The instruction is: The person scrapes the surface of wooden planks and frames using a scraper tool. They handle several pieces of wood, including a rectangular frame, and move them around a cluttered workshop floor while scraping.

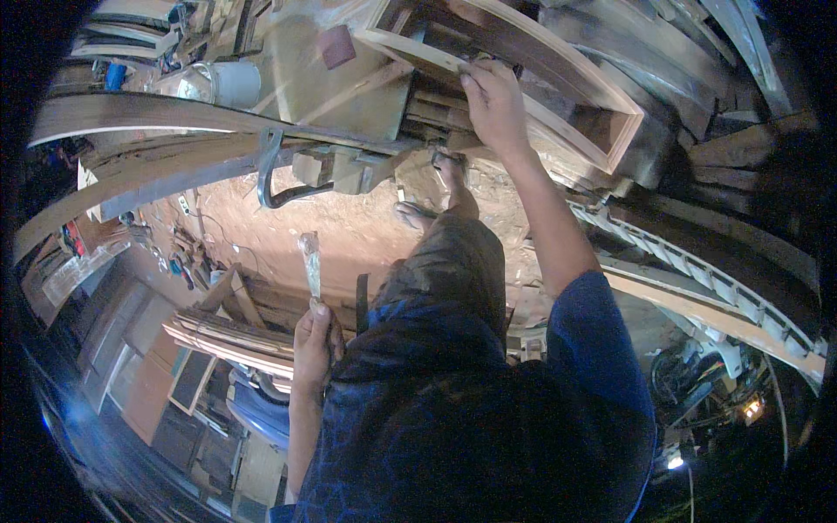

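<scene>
My left hand (316,337) is closed around the lower end of a flat, narrow tool (310,261) with a pale, smeared blade, perhaps a putty knife, held upright over the floor. Up at the right, my right hand (490,98) has its fingers on the near edge of a rectangular wooden frame (624,134), box-like and with an inner division. A dark red square, apparently sandpaper (337,47), lies on a wooden panel (366,98) left of the frame.
A white bucket (237,85) stands at the upper left. Long boards (163,121) and a curved metal bar (265,170) are nearer. Stacked planks (229,340) lie at lower left, hand tools (186,261) on the floor, and a ladder (700,268) and motorcycle (693,372) at the right.
</scene>
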The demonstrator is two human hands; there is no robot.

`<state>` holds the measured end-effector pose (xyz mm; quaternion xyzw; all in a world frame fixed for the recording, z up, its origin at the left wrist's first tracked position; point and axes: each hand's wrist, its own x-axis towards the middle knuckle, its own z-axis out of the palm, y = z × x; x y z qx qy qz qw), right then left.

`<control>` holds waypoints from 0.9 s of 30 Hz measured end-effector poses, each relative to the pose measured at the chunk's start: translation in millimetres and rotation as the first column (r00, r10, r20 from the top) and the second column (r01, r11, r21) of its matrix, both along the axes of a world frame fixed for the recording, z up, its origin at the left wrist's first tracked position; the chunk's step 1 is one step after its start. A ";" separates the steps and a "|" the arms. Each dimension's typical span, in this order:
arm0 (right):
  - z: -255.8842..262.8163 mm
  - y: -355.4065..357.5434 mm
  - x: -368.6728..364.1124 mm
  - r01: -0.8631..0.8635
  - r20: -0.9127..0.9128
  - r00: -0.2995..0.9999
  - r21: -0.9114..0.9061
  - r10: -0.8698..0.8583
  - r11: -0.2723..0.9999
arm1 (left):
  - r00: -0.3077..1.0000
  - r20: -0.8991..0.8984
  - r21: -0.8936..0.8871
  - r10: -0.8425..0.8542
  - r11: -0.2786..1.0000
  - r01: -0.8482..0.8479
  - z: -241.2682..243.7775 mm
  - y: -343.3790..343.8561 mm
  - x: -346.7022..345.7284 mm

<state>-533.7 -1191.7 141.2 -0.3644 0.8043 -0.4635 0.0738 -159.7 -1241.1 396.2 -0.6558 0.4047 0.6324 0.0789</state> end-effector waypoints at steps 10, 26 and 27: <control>-21.7 -11.6 -11.8 -0.221 -0.359 0.882 0.256 0.305 0.941 | 0.997 0.025 -0.003 0.068 0.998 -0.068 -3.4 1.7 20.1; -6.7 -26.8 -24.4 -0.046 0.158 0.987 0.131 0.025 0.990 | 0.971 -0.053 0.023 0.232 0.973 -0.231 -4.9 9.5 23.4; -5.1 -30.7 -26.1 -0.035 0.198 0.980 0.142 0.007 0.989 | 0.972 -0.050 0.022 0.228 0.974 -0.227 -6.0 10.4 23.8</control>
